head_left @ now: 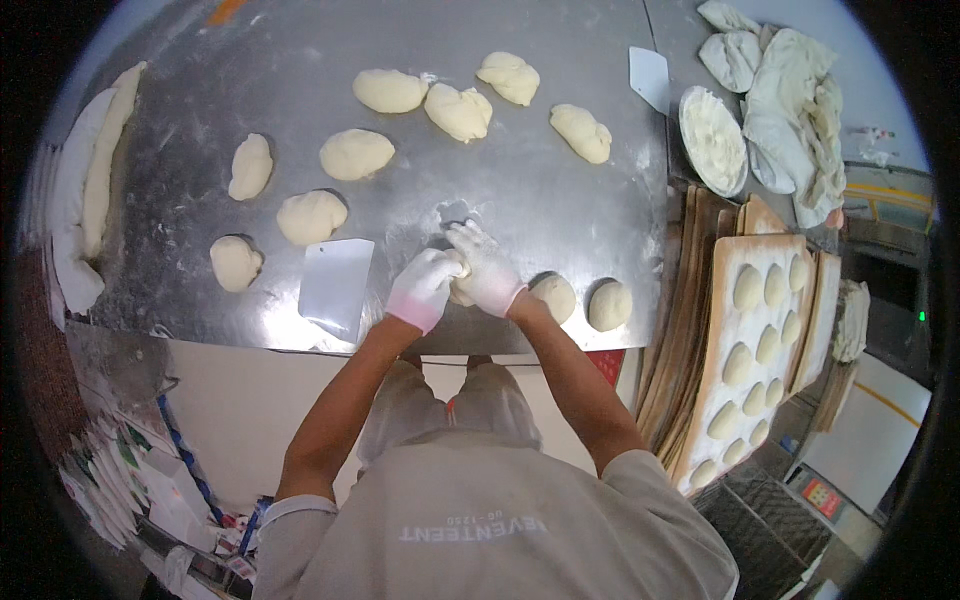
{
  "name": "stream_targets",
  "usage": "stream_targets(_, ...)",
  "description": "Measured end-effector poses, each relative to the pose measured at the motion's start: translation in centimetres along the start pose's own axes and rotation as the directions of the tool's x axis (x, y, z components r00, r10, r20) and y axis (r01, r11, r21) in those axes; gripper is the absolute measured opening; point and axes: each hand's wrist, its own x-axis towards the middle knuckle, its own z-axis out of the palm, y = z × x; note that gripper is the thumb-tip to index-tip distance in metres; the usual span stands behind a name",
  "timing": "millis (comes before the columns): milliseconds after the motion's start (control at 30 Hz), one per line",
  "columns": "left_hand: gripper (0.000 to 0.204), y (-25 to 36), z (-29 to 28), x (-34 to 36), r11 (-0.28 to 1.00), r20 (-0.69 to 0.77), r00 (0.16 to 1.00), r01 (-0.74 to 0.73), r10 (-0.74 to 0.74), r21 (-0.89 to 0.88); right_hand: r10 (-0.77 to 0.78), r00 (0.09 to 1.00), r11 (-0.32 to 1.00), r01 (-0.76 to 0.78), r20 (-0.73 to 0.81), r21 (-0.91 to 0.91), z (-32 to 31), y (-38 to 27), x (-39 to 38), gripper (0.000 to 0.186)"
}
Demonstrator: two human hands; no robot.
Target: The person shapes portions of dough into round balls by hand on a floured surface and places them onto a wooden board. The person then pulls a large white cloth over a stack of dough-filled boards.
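We have dough piece (461,297) on desk (540,200), right of near-edge white scraper (335,285). Our left hand (426,284) half-closed around it; right hand (486,268) mostly open, fingers extended, touching it. 2 dough balls (609,305) farther right of scraper.

One desk (540,205) carries eight rough dough lumps (357,155), two smooth balls (609,305) and one piece (459,296) partly hidden by two gloved hands (484,268); there are also two scrapers (337,288), one bowl (741,181), and one floured board (746,324) bearing twelve rounds (738,364)
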Motion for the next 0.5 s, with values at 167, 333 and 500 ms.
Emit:
stream_targets(167,0.019,1.1,-0.5,0.4,0.871,-0.058,0.87,0.491,-0.49,0.014,-0.094,0.964,0.995,0.08,-0.247,-0.066,-0.2,0.2,-0.8,0.059)
stream_targets(333,0.033,2.7,-0.2,-0.3,0.995,-0.038,0.999,-0.012,0.016,0.097,0.105,0.994,0.994,-0.105,0.012,-0.023,-1.1,-0.2,-1.6,0.046)
stream_targets(500,0.024,3.1,0.9,-0.7,0.874,-0.162,0.865,0.485,-0.475,0.025,-0.101,0.925,0.988,0.052,-0.365,-0.143,-0.9,-0.6,-2.4,0.053)
